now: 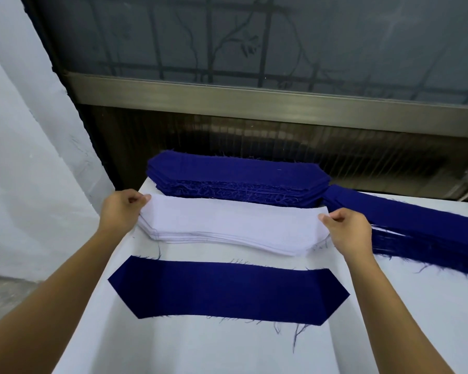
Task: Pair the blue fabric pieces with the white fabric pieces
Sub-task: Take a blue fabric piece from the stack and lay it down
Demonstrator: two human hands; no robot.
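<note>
1. Pinched the left end of the top white piece [227,218] with the left hand [122,211].
2. Pinched its right end with the right hand [347,228].
3. Held atop the white stack [216,238] on the table [200,346], between the blue stack [235,176] behind and a single blue piece [227,290] in front.
4. Noted another blue pile [416,233] just right.

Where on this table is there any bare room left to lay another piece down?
Widest bare table lies nearer than the single blue piece; more to its right, below the long blue pile. Only a thin strip separates that piece from the white stack. The back is crowded: blue stack against white stack.
</note>
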